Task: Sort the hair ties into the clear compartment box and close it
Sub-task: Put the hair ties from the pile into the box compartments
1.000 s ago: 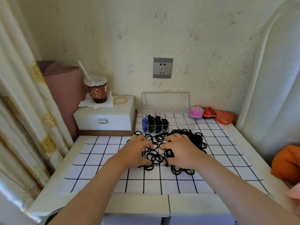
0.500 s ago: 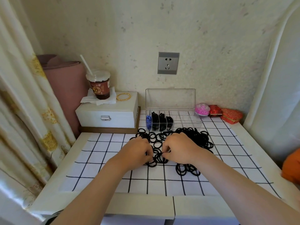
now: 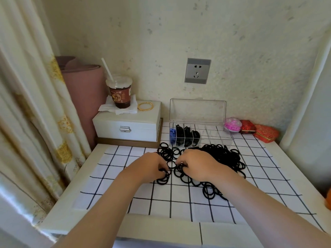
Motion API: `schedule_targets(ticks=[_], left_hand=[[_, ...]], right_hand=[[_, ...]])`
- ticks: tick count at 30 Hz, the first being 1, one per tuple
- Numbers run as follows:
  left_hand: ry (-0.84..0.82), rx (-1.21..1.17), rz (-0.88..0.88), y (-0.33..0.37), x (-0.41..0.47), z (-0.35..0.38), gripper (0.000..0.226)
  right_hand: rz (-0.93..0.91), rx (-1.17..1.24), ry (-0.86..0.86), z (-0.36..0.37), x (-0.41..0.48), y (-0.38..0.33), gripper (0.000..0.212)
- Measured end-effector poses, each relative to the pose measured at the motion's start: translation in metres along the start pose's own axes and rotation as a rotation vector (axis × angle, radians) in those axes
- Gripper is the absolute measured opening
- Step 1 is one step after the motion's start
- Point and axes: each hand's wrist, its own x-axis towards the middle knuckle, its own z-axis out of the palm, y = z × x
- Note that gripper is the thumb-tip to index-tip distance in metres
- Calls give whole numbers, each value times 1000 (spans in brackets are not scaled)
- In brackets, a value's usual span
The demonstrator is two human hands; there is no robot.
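Note:
A heap of black hair ties (image 3: 222, 156) lies spread over the checked cloth (image 3: 125, 194). Behind it stands the clear compartment box (image 3: 215, 136) with its lid (image 3: 197, 111) upright; blue ties fill its leftmost slot and black ties (image 3: 184, 135) the slots beside it, while the right slots look bare. My left hand (image 3: 150, 167) and my right hand (image 3: 195, 165) sit side by side on the near part of the heap, fingers curled into the ties. Each hand gathers a small bunch of ties (image 3: 164, 176). The fingertips are partly hidden among the loops.
A white jewellery case (image 3: 127, 126) stands at the back left, carrying a drink cup (image 3: 120, 92) with a straw on a napkin and a gold bangle (image 3: 145, 106). Pink and red trinket boxes (image 3: 248, 127) sit at the back right. A curtain hangs on the left.
Both hands stayed on the heap and drew closer together, raking ties toward the middle. The camera tilted slightly, so the scene sits lower in view.

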Motion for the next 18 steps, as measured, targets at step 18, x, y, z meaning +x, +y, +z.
schedule_targets(ticks=[18], left_hand=[[55, -289, -120, -13, 7, -9, 22]], right_hand=[[113, 468, -175, -35, -9, 12, 31]])
